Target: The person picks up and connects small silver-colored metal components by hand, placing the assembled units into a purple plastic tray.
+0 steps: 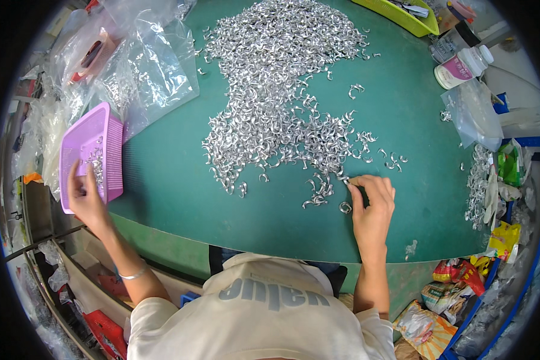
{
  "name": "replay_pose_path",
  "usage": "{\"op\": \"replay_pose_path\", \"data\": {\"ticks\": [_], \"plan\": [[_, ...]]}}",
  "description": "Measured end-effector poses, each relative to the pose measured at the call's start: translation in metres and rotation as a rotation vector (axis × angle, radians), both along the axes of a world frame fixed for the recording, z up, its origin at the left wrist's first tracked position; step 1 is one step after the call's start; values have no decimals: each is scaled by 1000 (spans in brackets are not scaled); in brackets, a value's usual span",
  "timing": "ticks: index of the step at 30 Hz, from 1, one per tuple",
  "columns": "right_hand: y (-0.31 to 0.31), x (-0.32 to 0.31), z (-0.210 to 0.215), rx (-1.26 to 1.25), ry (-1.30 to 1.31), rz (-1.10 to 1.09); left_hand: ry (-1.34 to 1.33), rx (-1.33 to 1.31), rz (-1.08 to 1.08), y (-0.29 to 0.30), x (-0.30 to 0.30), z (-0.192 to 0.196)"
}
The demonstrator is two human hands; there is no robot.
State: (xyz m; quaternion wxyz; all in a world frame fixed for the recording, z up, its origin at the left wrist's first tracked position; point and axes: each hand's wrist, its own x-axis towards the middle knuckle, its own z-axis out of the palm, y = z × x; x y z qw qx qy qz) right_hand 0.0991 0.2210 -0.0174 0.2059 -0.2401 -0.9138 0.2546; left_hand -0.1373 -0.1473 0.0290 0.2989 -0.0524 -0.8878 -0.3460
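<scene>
A large heap of small, curved, shiny metal pieces (270,78) spreads over the green tabletop (414,150), from the far edge toward me. At the near right fringe of this heap, my right hand (372,210) pinches a small curved metal piece (344,179) between thumb and fingertips. One ring-like metal piece (345,207) lies just below those fingertips. Over on the left, my left hand (87,199) is at the near end of a purple plastic basket (114,159). Its fingers are spread, and nothing shows between them. Some metal pieces (96,157) lie inside the basket.
Clear plastic bags (156,66) cover the far left of the table. A yellow-green tray (402,17) stands at the far right, near a white bottle (464,67) and a dark jar (455,42). More metal pieces (477,186) lie along the right edge.
</scene>
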Motion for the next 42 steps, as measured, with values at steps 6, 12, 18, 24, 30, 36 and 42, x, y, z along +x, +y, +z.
{"op": "replay_pose_path", "data": {"ticks": [6, 12, 18, 24, 30, 36, 42], "plan": [[-7, 16, 4, -502, 185, -4, -950, 421, -805, 161, 112, -2], [-25, 17, 20, -996, 339, -5, -1098, 626, -1030, 221, 147, -20], [-31, 20, 32, -844, 360, 109, -1139, 628, -1035, 220, 149, -10], [-36, 24, 35, -1211, 446, 76, -981, 548, -1076, 217, 151, 2], [-39, 26, 36, -1328, 477, 96, -1080, 579, -1065, 213, 152, 5], [-43, 27, 36, -1535, 492, 101, -827, 533, -1163, 212, 157, 4], [-44, 28, 35, -1558, 502, 116, -824, 539, -1169, 209, 158, 5]]}}
